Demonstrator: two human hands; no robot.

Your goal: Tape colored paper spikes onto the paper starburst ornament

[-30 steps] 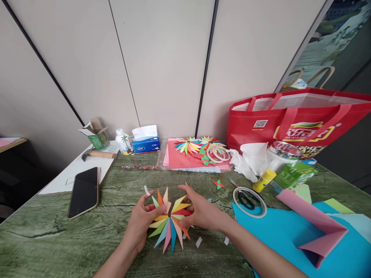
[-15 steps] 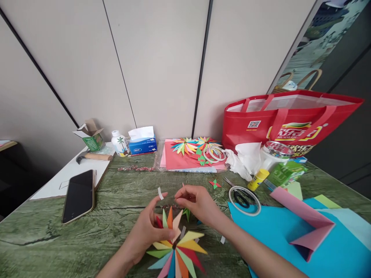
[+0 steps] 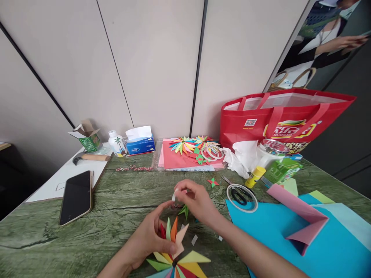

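My left hand [image 3: 153, 235] is closed on a folded-paper star [image 3: 188, 266] with many coloured points, its thumb pressing a peach-coloured point. The lower part of the star runs out of the frame. At my left index fingertip, my right hand [image 3: 195, 199] pinches a small white strip of tape [image 3: 174, 195]. A small green paper piece [image 3: 184, 211] lies just beneath my right hand, partly hidden. Loose whitish scraps [image 3: 194, 239] lie on the table beside the star.
Scissors [image 3: 239, 196] and a tape roll [image 3: 228, 196] lie right of my hands, near a yellow glue stick [image 3: 255, 177] and blue paper [image 3: 266, 231]. A phone [image 3: 75, 197] lies left. Paper stars [image 3: 182, 145] and a red bag [image 3: 249, 129] stand behind; a person shows at upper right.
The white strip was stuck upright on my left index fingertip; my right hand has moved left and now pinches it. The view has shifted slightly, and a person has appeared at upper right.
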